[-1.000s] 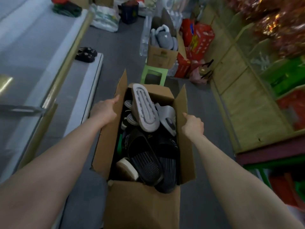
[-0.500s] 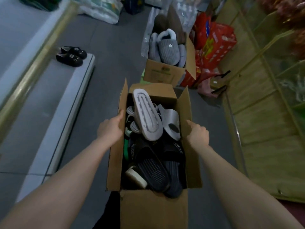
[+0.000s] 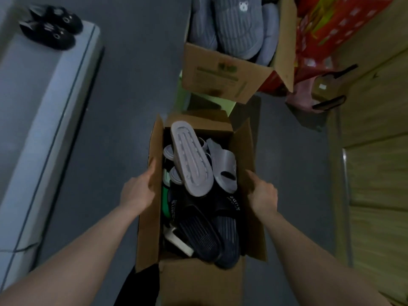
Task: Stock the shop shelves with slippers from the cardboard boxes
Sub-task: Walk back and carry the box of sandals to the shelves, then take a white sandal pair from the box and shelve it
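Your left hand (image 3: 138, 191) lay against the outside of the cardboard box's (image 3: 198, 281) left flap, thumb straight along the cardboard. Your right hand (image 3: 262, 195) sat on the box's right flap, thumb on its inner face. The other fingers of both hands were hidden, so I could not tell whether they were spread or gripping. Inside the box, a grey slipper (image 3: 192, 160) lay sole-up on top of black slides (image 3: 203, 235). Beyond the box stood a second carton (image 3: 227, 78) of blue-grey plush slippers (image 3: 238, 29). Far left of the box, black slippers (image 3: 50, 29) sat on a pale shelf (image 3: 33, 107).
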{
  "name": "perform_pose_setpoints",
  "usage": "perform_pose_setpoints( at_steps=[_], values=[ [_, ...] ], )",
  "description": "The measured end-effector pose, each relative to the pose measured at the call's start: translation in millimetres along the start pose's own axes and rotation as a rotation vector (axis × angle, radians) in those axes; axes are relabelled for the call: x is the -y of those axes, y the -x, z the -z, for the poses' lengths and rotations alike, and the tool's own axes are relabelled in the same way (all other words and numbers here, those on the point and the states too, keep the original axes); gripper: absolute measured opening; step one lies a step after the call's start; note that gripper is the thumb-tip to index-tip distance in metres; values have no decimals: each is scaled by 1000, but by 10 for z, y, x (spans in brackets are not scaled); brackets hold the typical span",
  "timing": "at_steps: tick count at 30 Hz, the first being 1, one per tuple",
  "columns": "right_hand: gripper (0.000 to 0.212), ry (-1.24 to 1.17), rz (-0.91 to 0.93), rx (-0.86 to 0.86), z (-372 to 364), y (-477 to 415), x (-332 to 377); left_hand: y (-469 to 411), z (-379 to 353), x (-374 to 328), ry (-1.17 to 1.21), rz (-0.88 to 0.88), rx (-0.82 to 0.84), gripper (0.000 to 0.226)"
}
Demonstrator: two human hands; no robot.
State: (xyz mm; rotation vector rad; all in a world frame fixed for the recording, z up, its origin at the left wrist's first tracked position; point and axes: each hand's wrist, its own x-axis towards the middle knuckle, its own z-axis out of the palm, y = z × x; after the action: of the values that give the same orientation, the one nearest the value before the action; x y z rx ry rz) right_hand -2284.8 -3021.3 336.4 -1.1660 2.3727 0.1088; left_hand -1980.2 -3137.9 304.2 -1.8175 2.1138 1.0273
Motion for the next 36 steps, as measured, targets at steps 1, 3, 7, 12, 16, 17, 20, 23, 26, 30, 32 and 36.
perform_pose_setpoints(
  at_steps=[1, 3, 7, 12, 16, 17, 20, 23, 26, 30, 32, 36],
  values=[
    [69, 0, -2, 8, -109, -134, -65, -111, -113, 14, 11, 4, 7, 91],
    [71, 20, -3, 18, -331, -380, -197, -322, -333, 53, 29, 12, 18, 88],
    [68, 20, -14, 50, -794, -781, -467, -660, -775, 134, 21, 10, 7, 82],
    [63, 19, -33, 96, -1335, -1120, -617, -1011, -1208, 273, 95, 73, 119, 97],
    [56, 32, -161, 205, -1700, -1137, -701, -1052, -1533, 503, 116, 99, 187, 90],
    [56, 12, -172, 196, -1736, -1119, -724, -1033, -1562, 549, 139, 99, 177, 89],
    [55, -15, -127, 265, -1704, -1094, -725, -997, -1544, 566, 172, 66, 162, 89],
    [49, 8, -111, 176, -1555, -1063, -608, -974, -1462, 377, 160, 125, 69, 92],
    [48, 47, 59, -150, -1418, -1032, -419, -924, -1351, 92, 74, 25, -213, 89],
    [61, -1, 260, -208, -1434, -1133, -170, -979, -1387, -229, 89, -216, -213, 80],
    [62, -166, 247, -44, -1522, -1227, -64, -1070, -1526, -283, 114, -255, -119, 74],
    [66, -180, 158, 152, -1798, -1529, -89, -1274, -1824, -274, 197, -175, -14, 74]
  ],
)
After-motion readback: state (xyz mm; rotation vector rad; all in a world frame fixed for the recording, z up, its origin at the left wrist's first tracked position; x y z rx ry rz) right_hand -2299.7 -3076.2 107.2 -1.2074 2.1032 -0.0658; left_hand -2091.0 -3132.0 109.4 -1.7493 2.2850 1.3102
